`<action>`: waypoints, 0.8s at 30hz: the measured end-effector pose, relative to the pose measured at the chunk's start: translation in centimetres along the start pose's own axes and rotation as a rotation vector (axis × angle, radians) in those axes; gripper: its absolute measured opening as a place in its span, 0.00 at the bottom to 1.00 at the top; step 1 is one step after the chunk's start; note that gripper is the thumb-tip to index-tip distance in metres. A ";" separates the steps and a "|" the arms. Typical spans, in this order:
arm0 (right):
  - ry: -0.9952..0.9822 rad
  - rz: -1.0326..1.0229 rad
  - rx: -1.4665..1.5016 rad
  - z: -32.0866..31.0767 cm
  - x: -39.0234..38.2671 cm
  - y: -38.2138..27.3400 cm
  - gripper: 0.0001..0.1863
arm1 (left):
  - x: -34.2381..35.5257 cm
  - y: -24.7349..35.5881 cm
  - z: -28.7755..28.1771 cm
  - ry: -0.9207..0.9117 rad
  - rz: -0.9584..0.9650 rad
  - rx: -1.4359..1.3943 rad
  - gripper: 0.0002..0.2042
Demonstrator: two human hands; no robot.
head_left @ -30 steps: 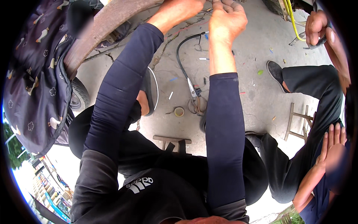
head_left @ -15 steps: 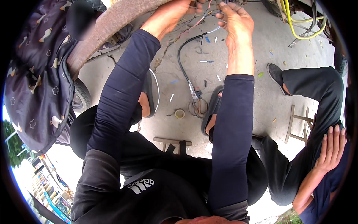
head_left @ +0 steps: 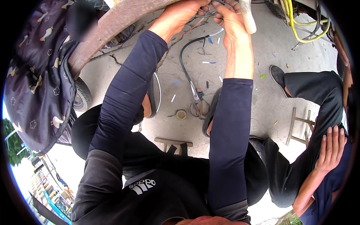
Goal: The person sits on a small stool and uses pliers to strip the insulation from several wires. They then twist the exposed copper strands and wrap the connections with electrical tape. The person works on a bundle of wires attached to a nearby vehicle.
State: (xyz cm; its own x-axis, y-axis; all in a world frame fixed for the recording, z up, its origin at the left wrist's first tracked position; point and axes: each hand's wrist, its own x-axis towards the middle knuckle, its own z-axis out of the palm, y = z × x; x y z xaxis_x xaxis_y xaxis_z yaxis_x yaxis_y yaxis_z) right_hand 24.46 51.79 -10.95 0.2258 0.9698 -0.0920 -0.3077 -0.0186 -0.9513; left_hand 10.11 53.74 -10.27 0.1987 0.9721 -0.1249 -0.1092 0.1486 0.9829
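Note:
Near the top edge, my left hand (head_left: 183, 15) pinches thin wires (head_left: 205, 16), its fingertips partly cut off by the frame. Close beside it on the right, my right hand (head_left: 233, 23) has its thumb and fingers closed on the same wires. A reddish wire (head_left: 197, 24) trails down from between the hands toward the ground. Over the back of my right hand hangs a pale, rounded tube-like thing (head_left: 248, 17), its upper end out of view. A black cable (head_left: 181, 56) curves along the ground below, toward scissors (head_left: 197, 98) with open handles.
A rusty curved metal bar (head_left: 108, 32) passes left of my hands, beside a patterned dark cover (head_left: 37, 82). A tape roll (head_left: 181, 114), white wire (head_left: 160, 93) and scraps lie on the concrete. Yellow cable (head_left: 294, 30) hangs upper right. Another person's hand (head_left: 330, 148) rests at right.
The pale tube-like thing has come into view over my right hand. My hands have drawn closer together, the left shifting right and the right slightly left.

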 end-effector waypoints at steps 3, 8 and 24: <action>-0.001 -0.022 -0.018 0.3 -0.3 0.3 0.06 | 0.2 -0.6 -0.4 -0.035 -0.001 -0.048 0.11; 0.034 -0.024 0.039 0.5 -0.3 0.3 0.09 | -0.4 0.0 0.2 0.044 -0.065 -0.049 0.09; -0.080 0.039 -0.093 0.8 0.8 -0.6 0.11 | 0.1 -1.5 -3.1 0.096 0.027 -0.107 0.06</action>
State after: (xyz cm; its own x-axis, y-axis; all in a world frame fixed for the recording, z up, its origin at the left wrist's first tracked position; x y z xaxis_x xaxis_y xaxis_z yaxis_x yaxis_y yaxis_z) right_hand 24.12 52.73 -10.21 0.1394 0.9842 -0.1095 -0.2272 -0.0758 -0.9709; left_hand 7.24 54.21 -12.19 0.1008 0.9881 -0.1162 -0.2170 0.1358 0.9667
